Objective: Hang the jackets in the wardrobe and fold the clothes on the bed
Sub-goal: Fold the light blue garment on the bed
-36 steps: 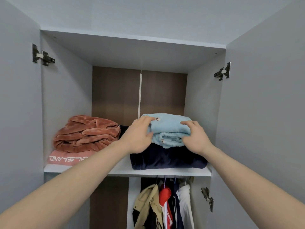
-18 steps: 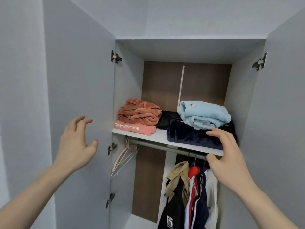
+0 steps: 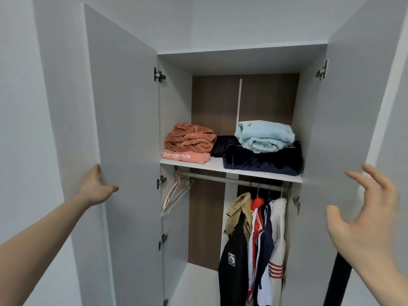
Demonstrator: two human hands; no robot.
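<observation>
The wardrobe stands with both doors swung out. My left hand point(image 3: 95, 188) grips the outer edge of the left door point(image 3: 125, 129), thumb on its inner face and fingers hidden behind it. My right hand point(image 3: 366, 215) is spread, blurred, in front of the right door point(image 3: 344, 129) and holds nothing. On the shelf point(image 3: 216, 164) lie a light blue folded garment point(image 3: 265, 136) on a navy one point(image 3: 262, 162), and a rust fleece point(image 3: 189, 138) on a pink top point(image 3: 185, 156). Several jackets point(image 3: 256, 228) hang from the rail point(image 3: 220, 177).
A black garment point(image 3: 223, 145) lies between the two stacks. Empty pink hangers point(image 3: 176, 195) hang at the rail's left end. A dark vertical strip point(image 3: 337, 281) shows below my right wrist. Pale walls flank the wardrobe on both sides.
Both hands left the light blue garment on the shelf and drew back. The view pulled away from the wardrobe. My left hand took hold of the left door's edge; my right moved toward the right door.
</observation>
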